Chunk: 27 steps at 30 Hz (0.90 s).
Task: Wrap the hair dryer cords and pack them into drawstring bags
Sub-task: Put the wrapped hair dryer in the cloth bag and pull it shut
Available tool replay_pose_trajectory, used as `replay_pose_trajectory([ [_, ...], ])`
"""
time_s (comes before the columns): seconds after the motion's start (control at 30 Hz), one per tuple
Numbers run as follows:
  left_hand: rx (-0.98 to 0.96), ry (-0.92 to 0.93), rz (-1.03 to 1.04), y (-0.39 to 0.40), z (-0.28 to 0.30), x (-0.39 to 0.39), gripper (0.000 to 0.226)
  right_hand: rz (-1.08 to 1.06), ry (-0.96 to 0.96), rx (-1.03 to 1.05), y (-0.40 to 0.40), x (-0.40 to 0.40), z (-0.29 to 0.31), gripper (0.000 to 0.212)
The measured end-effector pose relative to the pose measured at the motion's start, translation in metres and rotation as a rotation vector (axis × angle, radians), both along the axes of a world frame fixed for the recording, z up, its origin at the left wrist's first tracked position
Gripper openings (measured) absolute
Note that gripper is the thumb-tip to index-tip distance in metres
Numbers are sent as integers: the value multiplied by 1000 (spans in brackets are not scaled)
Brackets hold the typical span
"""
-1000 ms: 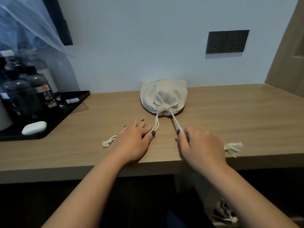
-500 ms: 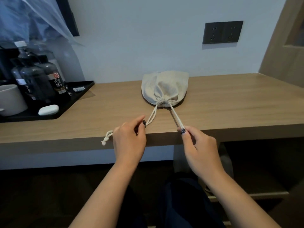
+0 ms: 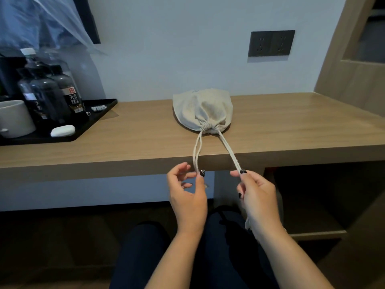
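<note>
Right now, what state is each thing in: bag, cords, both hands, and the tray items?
drawstring bag: cinched shut, lying on the desk.
left drawstring: pinched by the left hand, runs over the desk edge.
right drawstring: taut, gripped by the right hand.
bottles: upright on the black tray.
mug: upright on the tray.

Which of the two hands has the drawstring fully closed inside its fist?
The right hand: its cord runs through curled fingers. The left hand only pinches its cord at the fingertips.
</note>
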State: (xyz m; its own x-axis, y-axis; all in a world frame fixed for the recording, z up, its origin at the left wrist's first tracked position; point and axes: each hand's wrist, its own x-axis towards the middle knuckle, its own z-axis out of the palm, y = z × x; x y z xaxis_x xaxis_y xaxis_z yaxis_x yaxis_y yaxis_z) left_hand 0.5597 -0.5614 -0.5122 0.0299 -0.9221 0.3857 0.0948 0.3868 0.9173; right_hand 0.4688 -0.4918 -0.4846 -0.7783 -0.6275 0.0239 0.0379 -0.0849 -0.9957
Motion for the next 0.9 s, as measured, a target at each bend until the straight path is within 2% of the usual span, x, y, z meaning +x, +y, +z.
replay_pose_trajectory([
  [0.17, 240, 9, -222, -7, 3, 0, 29, 106, 13, 29, 10, -4, -2, 28],
  [0.43, 265, -157, -423, -10, 13, 2, 12, 162, 19, 63, 25, -14, -3, 31],
  [0.6, 347, -111, -511, -8, 14, -2, 17, 154, -23, 73, 33, -22, -3, 25],
  [0.8, 331, -286, -569, -16, 16, -15, 31, 132, -17, 134, 38, -28, -7, 15],
  [0.9, 359, -288, -620, -15, 17, -19, 22, 118, -36, 143, 37, -31, -11, 16],
])
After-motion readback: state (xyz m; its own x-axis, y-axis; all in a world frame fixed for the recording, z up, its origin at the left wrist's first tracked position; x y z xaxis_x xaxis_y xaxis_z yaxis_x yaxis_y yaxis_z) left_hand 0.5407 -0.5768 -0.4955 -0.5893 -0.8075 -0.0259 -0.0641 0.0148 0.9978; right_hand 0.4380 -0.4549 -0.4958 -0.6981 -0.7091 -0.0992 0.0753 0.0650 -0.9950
